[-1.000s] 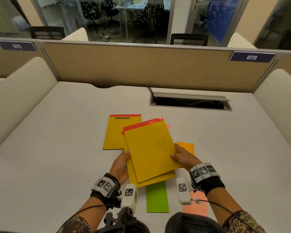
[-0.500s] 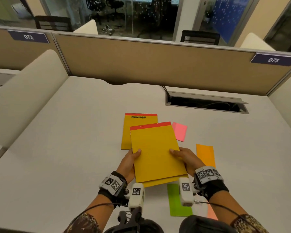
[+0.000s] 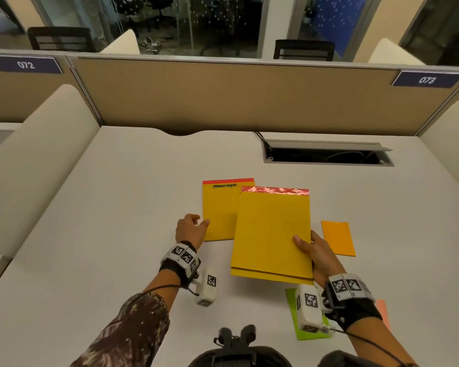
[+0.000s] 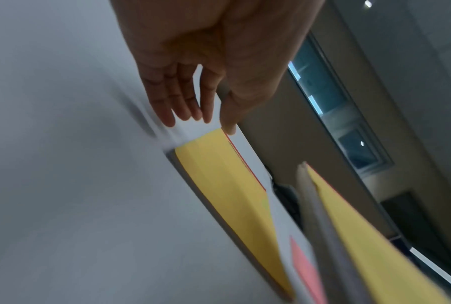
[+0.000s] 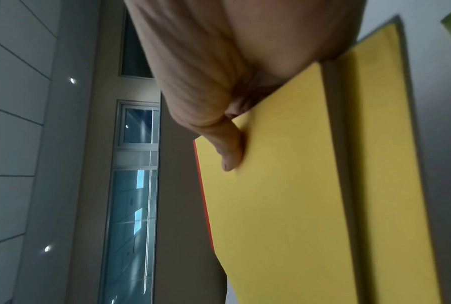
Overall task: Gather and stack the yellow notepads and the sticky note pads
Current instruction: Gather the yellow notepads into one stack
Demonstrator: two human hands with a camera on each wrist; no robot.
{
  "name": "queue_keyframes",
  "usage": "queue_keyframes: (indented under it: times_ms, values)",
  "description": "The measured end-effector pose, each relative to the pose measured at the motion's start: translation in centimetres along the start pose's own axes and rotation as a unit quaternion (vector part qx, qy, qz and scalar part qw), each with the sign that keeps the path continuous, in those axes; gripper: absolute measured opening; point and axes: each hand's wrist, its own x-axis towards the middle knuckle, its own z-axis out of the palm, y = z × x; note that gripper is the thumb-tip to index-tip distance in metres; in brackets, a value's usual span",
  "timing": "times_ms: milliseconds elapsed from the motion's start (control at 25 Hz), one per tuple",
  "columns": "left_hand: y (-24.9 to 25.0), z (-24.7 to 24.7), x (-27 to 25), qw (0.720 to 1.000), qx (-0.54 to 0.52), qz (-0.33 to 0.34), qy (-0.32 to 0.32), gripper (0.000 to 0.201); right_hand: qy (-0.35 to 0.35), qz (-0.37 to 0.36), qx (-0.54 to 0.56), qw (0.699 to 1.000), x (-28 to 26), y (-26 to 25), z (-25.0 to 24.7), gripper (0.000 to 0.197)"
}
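Observation:
My right hand point(image 3: 313, 247) grips two stacked yellow notepads point(image 3: 272, 231) by their right edge, thumb on top, just above the table. In the right wrist view the thumb point(image 5: 232, 152) presses the top notepad point(image 5: 284, 195). A third yellow notepad point(image 3: 219, 207) lies flat to the left, partly under the held pair. My left hand point(image 3: 194, 226) is open, fingers straight, fingertips point(image 4: 188, 111) at that notepad's point(image 4: 224, 181) near-left corner. An orange sticky pad point(image 3: 338, 238) lies to the right. A green pad point(image 3: 294, 313) and a salmon pad point(image 3: 383, 311) lie near my right wrist. A pink pad point(image 4: 305, 267) shows under the held pair.
The white table point(image 3: 117, 207) is bounded by a tan partition point(image 3: 223, 96) at the back and padded dividers at both sides. A cable opening point(image 3: 326, 156) with a raised lid sits at the back right.
My left hand let go of the held notepads and moved left to the lying notepad. The right hand now holds the pair alone, squared up, covering the pink pad from above.

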Motion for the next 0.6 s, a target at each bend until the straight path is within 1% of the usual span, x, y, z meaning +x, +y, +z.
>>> queue_keyframes:
  times_ms: [80,160,240,320,360,440,600]
  values:
    - [0.7,0.1,2.1,0.996,0.089,-0.001,-0.010,0.065,0.028,-0.009,0.001,1.000,-0.5,0.1,-0.6,0.045]
    - [1.9,0.6,3.8,0.990,0.137,-0.014,-0.027,0.081,0.042,-0.012,-0.006,0.999,-1.1,0.3,-1.3,0.049]
    - [3.0,1.1,4.8,0.982,0.183,-0.024,-0.045,0.093,0.046,-0.012,-0.005,0.999,-1.9,0.4,-1.6,0.051]
    - [3.8,1.9,4.9,0.973,0.223,-0.027,-0.045,0.102,0.047,-0.014,0.002,0.999,-2.5,0.4,-1.8,0.049]
    - [4.1,2.3,4.8,0.971,0.236,-0.025,-0.039,0.103,0.052,-0.014,0.004,0.999,-2.8,0.4,-1.9,0.050]
    - [4.4,2.8,4.7,0.970,0.239,-0.027,-0.033,0.099,0.067,-0.015,0.012,0.998,-2.8,0.5,-2.2,0.051]
    - [3.9,2.6,5.2,0.980,0.185,-0.042,-0.056,0.092,0.091,-0.012,0.012,0.996,-2.6,1.2,-2.6,0.054]
